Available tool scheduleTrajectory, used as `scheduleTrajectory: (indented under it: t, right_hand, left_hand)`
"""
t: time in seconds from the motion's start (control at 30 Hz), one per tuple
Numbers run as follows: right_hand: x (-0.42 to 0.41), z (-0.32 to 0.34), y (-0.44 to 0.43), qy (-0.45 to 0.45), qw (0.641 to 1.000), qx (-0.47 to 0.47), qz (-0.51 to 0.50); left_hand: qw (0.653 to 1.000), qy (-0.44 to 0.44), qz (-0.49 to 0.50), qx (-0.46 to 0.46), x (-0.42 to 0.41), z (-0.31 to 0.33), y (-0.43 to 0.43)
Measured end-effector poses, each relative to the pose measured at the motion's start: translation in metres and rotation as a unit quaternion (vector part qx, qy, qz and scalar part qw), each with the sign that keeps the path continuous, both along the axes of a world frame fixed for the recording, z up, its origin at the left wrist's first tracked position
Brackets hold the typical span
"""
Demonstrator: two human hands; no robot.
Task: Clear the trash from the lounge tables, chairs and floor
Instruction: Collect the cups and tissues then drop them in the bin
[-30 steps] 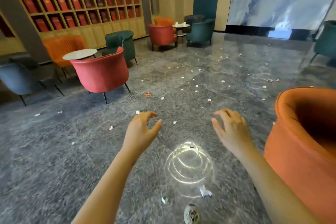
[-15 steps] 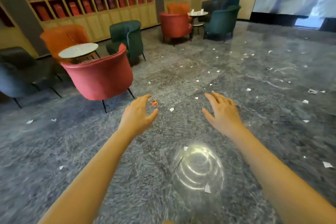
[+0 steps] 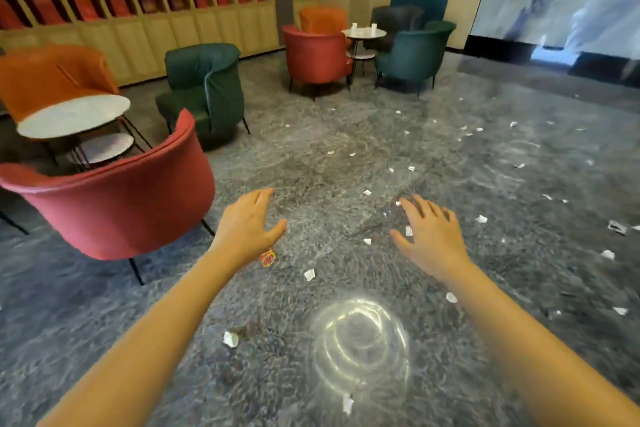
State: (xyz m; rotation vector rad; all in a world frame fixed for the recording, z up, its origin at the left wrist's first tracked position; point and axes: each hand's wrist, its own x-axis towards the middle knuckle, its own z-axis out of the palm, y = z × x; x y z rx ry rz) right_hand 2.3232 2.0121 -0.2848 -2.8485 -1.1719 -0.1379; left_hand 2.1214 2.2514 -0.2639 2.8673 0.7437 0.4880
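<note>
**Entry: lounge floor, litter round, approach stage**

**Change:** The person is advancing over the grey marbled floor (image 3: 311, 156). The orange armchair that was filling the right edge a second ago is no longer showing. The red armchair (image 3: 114, 204) is now sitting close outboard of the left hand (image 3: 247, 227). The red wrapper (image 3: 268, 258) was lying ahead of the left fingertips a second ago. It is now appearing just under the left thumb, by the wrist (an overlap in the view only, since the hand seems to be hovering well above the floor). Both hands were loosely clawed and are now flattening out.

**Reading:** Nothing is being carried yet, and the wrapper is looking like the nearest pickup.

**Left hand:** It is facing palm down with the fingers extended and nearly together and the thumb swung wide. It is holding nothing and touching nothing.

**Right hand** (image 3: 433, 239)**:** It is facing palm down with the fingers fanned apart and the thumb out. It is also holding nothing.

**Trash:**
- A white paper scrap (image 3: 309, 274) is lying between the two wrists.
- A smaller scrap (image 3: 367, 241) is lying just inboard of the right thumb.
- A crumpled scrap (image 3: 230, 339) is lying beside the left forearm.
- Many more scraps are lying scattered beyond and outboard of the right hand.

**Far round table** (image 3: 363, 34)**:** It is standing well beyond the fingertips and carrying small white items that are too small to identify.
</note>
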Motion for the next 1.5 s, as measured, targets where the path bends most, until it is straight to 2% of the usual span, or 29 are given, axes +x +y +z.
scheduleTrajectory:
  t: [0.23, 0.37, 0.43, 0.5, 0.63, 0.77, 0.9, 1.03, 1.3, 1.5]
  right_hand:
    - [0.198, 0.001, 0.078, 0.018, 0.993, 0.097, -0.067]
    - [0.320, -0.008, 0.142, 0.068, 0.981, 0.169, -0.065]
    - [0.384, -0.007, 0.180, 0.155, 0.954, 0.251, -0.050]
    - [0.442, -0.001, 0.221, 0.240, 0.911, 0.334, -0.025]
    - [0.548, 0.016, 0.314, 0.297, 0.852, 0.431, 0.001]
    - [0.653, 0.008, 0.407, 0.328, 0.835, 0.441, 0.007]
    - [0.766, -0.019, 0.493, 0.329, 0.845, 0.420, 0.018]
    - [0.879, -0.024, 0.567, 0.338, 0.848, 0.407, -0.001]
    - [1.097, 0.011, 0.669, 0.305, 0.845, 0.437, -0.043]
    - [1.273, -0.002, 0.757, 0.278, 0.842, 0.459, -0.050]
  left_hand:
    - [0.997, -0.019, -0.068, -0.024, 0.233, -0.014, 0.097]
    - [0.992, -0.055, -0.066, -0.089, 0.358, -0.027, 0.154]
    - [0.985, -0.087, -0.057, -0.139, 0.418, -0.025, 0.185]
    - [0.979, -0.109, -0.057, -0.163, 0.472, -0.017, 0.215]
    - [0.969, -0.141, -0.030, -0.202, 0.560, 0.003, 0.281]
    - [0.942, -0.201, 0.036, -0.267, 0.635, 0.004, 0.369]
    - [0.937, -0.227, 0.066, -0.258, 0.725, -0.024, 0.467]
    - [0.934, -0.216, 0.085, -0.270, 0.837, -0.034, 0.559]
    - [0.946, -0.181, 0.018, -0.268, 1.096, 0.005, 0.691]
    - [0.942, -0.189, -0.022, -0.277, 1.295, -0.004, 0.772]
